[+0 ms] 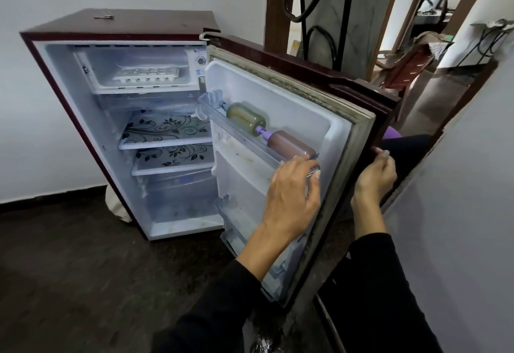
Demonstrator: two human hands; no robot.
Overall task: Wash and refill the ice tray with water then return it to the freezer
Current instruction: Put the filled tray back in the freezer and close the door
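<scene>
The right hand [375, 176] grips the fridge door [278, 119] edge, holding it wide; the left hand [294, 188] rests half-curled on the door shelf [244, 141], holding nothing; the ice tray [147, 73] sits in the freezer compartment [139, 85].

White ice tray [146, 73] on freezer compartment floor [111, 83]

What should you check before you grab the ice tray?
1. Fridge door open wide: ok.
2. Ice tray in the freezer box at the top: ok.
3. Way to the tray clear: ok.
4. Left hand free: not ok, it rests on the door shelf.
5. Right hand free: not ok, it holds the door's edge.
6. Tray empty or full: cannot tell.
</scene>
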